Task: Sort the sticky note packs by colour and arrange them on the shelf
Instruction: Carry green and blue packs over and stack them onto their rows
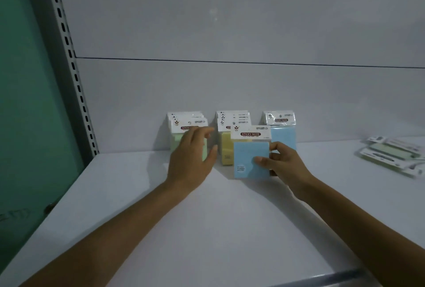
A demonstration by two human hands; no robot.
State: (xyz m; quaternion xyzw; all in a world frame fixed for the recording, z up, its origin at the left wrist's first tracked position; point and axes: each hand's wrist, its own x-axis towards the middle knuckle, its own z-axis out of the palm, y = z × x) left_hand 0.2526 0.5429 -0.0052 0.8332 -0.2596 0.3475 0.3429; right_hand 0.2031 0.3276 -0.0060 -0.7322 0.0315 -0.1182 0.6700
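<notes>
- Where the white shelf (128, 194) meets the grey back panel (230, 91), three rows of sticky note packs stand upright. A broad stretch of shelf runs from them to the front lip, crossed by both forearms.
- A slotted upright (69, 57) bounds the shelf at the left, well apart from the rows.
- From left to right stand the green packs (187, 123), yellow packs (226, 151) and blue packs (282, 132), with narrow gaps between the rows.
- Loose packs (391, 155) lie flat near the right edge, well apart from the rows.
- The held blue pack (250, 160) is upright just in front of the yellow row.
- The right hand (285, 162) pinches its right edge, thumb on the front face.
- The left hand (193, 160), fingers loosely spread, covers the front green pack; I cannot tell if it touches.
</notes>
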